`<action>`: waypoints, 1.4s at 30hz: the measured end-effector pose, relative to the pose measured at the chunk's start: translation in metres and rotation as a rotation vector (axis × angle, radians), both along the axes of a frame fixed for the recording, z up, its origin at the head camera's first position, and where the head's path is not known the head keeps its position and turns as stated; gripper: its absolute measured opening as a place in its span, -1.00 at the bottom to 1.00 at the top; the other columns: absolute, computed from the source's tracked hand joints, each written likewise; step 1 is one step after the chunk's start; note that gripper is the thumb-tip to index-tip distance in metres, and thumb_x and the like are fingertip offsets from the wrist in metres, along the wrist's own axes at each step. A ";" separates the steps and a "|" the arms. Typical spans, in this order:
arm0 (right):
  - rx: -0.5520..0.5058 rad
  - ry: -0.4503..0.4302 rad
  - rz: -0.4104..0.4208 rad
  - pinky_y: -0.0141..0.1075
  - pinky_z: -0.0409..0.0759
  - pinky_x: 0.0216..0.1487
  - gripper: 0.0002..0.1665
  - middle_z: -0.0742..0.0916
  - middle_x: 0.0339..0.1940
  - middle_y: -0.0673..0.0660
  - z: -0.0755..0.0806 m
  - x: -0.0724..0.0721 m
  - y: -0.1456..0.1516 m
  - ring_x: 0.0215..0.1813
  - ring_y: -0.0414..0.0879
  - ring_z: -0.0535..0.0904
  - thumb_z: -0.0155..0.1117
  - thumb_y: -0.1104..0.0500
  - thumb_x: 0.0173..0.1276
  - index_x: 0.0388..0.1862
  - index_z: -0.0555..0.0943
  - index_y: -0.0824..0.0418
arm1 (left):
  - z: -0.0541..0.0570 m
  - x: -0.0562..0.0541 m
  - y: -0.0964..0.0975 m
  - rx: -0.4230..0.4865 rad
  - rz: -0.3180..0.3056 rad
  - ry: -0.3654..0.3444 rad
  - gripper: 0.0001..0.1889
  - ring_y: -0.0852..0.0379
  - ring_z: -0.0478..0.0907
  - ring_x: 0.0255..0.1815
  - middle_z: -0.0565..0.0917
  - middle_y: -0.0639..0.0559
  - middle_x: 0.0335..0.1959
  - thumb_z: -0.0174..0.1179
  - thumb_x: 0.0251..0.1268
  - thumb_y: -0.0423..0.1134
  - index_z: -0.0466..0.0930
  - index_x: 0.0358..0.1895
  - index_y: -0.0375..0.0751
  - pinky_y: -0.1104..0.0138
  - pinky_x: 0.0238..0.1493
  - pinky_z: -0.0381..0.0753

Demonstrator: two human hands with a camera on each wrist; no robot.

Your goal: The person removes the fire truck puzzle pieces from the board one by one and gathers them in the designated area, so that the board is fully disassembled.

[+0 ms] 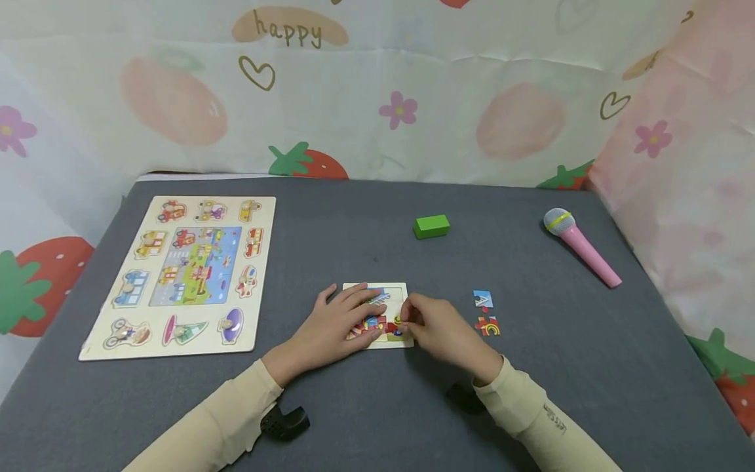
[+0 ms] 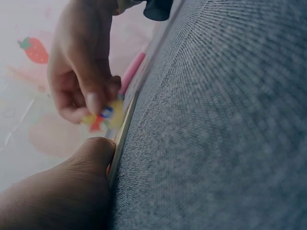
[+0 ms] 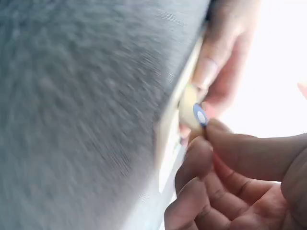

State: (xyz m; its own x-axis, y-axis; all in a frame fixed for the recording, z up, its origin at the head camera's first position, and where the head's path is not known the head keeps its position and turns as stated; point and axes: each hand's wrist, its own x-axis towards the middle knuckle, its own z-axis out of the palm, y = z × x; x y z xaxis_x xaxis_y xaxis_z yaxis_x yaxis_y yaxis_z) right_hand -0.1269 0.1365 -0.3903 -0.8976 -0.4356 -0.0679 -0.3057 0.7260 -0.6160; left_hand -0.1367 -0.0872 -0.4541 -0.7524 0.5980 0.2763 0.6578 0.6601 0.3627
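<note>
A small jigsaw board [image 1: 396, 295] with a pale frame lies in front of me, partly filled with colourful pieces. My left hand [image 1: 333, 331] rests on its left part, fingers spread over the pieces and hiding some of them. At the board's right side, my right hand [image 1: 445, 331] pinches a jigsaw piece [image 2: 111, 114] between thumb and fingertips. Yellow, red and blue show on that piece in the left wrist view; it is held tilted near the board. Two loose jigsaw pieces, one mostly blue [image 1: 482, 298] and one red and yellow [image 1: 487, 326], lie right of my right hand.
A large wooden vehicle puzzle board [image 1: 264, 262] lies on the left of the grey-covered table [image 1: 330, 249]. Farther back are a green block [image 1: 432, 227] and, to the right, a pink toy microphone [image 1: 584, 249]. A printed curtain [image 1: 448, 72] hangs behind the table.
</note>
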 end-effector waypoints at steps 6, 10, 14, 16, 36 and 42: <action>-0.081 -0.089 -0.060 -0.29 0.50 -0.37 -0.89 0.66 -0.43 0.00 0.017 0.001 0.045 -0.40 -0.17 0.55 0.31 0.19 0.31 -0.31 0.53 0.14 | 0.002 0.000 -0.001 0.023 0.017 -0.030 -0.59 -0.02 0.14 0.46 0.36 0.03 0.37 0.09 0.34 0.14 0.54 0.20 0.17 -0.16 0.34 0.04; -0.075 -0.138 -0.080 -0.30 0.52 -0.34 -0.88 0.66 -0.40 0.02 0.022 0.010 0.092 -0.37 -0.16 0.57 0.29 0.15 0.33 -0.30 0.55 0.16 | 0.001 0.000 -0.001 0.033 0.007 -0.036 -0.59 -0.04 0.14 0.46 0.36 0.01 0.36 0.09 0.35 0.14 0.55 0.20 0.16 -0.14 0.35 0.03; -0.064 -0.236 -0.085 -0.31 0.53 -0.34 -0.81 0.65 -0.41 0.05 0.022 0.021 0.131 -0.36 -0.16 0.57 0.28 0.09 0.34 -0.27 0.54 0.19 | 0.000 0.001 -0.002 0.028 0.017 -0.031 -0.58 -0.04 0.15 0.45 0.36 0.01 0.36 0.09 0.34 0.14 0.55 0.19 0.16 -0.13 0.34 0.04; -0.074 -0.279 -0.069 -0.32 0.53 -0.33 -0.78 0.64 -0.41 0.07 0.020 0.025 0.145 -0.37 -0.18 0.56 0.28 0.08 0.34 -0.25 0.53 0.22 | 0.000 0.001 -0.004 0.025 0.028 -0.031 -0.58 -0.04 0.16 0.45 0.37 0.02 0.36 0.10 0.34 0.14 0.55 0.19 0.16 -0.13 0.34 0.04; 0.014 -0.185 -0.105 -0.36 0.46 -0.37 -0.88 0.62 -0.44 -0.01 -0.003 0.024 0.147 -0.42 -0.24 0.50 0.28 0.14 0.33 -0.29 0.56 0.16 | 0.000 0.001 -0.002 0.029 0.013 -0.022 -0.58 -0.02 0.16 0.45 0.39 0.03 0.34 0.09 0.34 0.16 0.53 0.20 0.19 -0.12 0.34 0.04; 0.028 -0.154 -0.109 -0.36 0.44 -0.41 -0.87 0.61 -0.44 -0.02 -0.004 0.027 0.146 -0.44 -0.25 0.47 0.29 0.13 0.32 -0.28 0.56 0.16 | 0.001 0.001 -0.001 0.033 0.007 -0.016 -0.58 -0.02 0.17 0.45 0.39 0.02 0.34 0.09 0.34 0.15 0.53 0.20 0.17 -0.12 0.33 0.05</action>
State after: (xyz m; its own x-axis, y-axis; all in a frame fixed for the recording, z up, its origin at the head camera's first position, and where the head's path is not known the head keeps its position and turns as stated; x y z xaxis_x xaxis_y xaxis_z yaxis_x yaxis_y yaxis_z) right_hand -0.1003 0.2820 -0.3944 -0.9175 -0.3320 -0.2188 -0.1277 0.7672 -0.6286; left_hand -0.1362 -0.0886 -0.4536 -0.7611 0.5831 0.2841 0.6471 0.6523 0.3947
